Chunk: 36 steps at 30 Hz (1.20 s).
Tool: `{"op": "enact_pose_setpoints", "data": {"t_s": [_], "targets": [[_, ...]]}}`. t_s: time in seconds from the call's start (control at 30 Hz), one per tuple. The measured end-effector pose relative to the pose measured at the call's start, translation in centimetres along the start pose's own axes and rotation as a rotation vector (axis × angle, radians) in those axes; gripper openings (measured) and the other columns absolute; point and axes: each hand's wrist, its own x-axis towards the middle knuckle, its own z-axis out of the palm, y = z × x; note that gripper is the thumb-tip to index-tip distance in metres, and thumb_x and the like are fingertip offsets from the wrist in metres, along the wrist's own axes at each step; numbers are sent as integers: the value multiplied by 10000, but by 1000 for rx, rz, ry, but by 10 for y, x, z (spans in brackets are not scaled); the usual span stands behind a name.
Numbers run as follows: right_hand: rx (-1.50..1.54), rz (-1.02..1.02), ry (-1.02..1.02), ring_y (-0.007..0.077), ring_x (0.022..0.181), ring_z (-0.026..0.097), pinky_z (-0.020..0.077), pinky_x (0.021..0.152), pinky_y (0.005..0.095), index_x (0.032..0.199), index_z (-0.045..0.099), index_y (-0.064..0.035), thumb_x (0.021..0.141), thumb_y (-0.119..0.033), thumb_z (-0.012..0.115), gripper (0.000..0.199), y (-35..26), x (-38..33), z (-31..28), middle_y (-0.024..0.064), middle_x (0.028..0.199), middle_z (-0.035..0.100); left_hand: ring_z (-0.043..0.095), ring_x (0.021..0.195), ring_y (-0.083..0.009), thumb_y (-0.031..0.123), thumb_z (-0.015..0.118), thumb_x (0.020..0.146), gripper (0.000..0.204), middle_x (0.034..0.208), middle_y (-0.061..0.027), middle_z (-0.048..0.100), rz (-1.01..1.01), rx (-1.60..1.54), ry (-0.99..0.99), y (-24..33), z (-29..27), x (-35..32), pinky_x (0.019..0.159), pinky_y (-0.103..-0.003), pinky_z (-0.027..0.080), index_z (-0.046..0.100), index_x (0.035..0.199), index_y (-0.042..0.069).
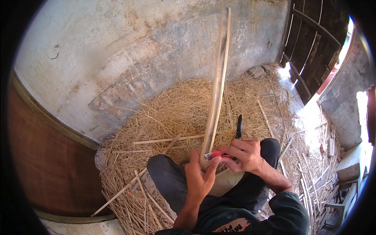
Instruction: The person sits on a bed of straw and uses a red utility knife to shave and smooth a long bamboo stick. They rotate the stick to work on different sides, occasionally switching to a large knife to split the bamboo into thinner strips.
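Observation:
A long, pale bamboo strip (216,94) rises away from me toward the wall, its near end between my legs. My left hand (199,176) grips that near end, thumb and fingers closed round it. In my right hand (244,155) is a red utility knife (221,154). Its short metal blade points left and lies against or very close to the strip, beside my left thumb. A dark, narrow, pointed object (239,127) sticks up just beyond my right knuckles; whether my hand holds it too, I cannot tell.
Straw-like shavings (176,102) cover the floor around my crossed legs, with loose thin strips (172,140) among them. A stained wall (156,43) stands ahead. At the far right is a dark plank door (313,43); a brown panel (51,156) is at left.

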Motion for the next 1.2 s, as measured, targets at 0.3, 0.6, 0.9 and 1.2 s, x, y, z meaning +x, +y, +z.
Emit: {"op": "enact_pose_setpoints", "data": {"t_s": [0.3,0.6,0.9,1.2], "targets": [[-12,-12,39,138,499,566,445,474,283,1042,799,-193,746,-386,877,362,4,-2,3,-62,703,604,526,620,-72,294,736,1024,319,701,-47,615,-50,41,-31,-3,-3,-4,541,-285,434,590,991,12],[2,33,77,160,531,614,473,496,307,992,807,-167,773,-332,887,286,16,1,2,-24,694,650,535,555,-95,279,720,1035,308,660,-94,609,-67,82,-56,-6,-6,-13,498,-316,432,586,973,8],[10,547,340,115,592,592,471,553,315,1032,768,-14,938,-175,768,186,97,27,-20,80,721,686,498,636,-40,258,702,1043,290,699,18,567,-278,39,-188,-23,-11,-51,546,-253,391,596,898,31],[311,230,18,240,692,690,536,611,372,1037,731,-77,925,-218,770,184,42,-2,6,78,856,704,470,683,-26,255,749,1010,272,739,45,555,-296,-177,-140,-31,-16,-24,577,-238,395,605,971,27]]}}
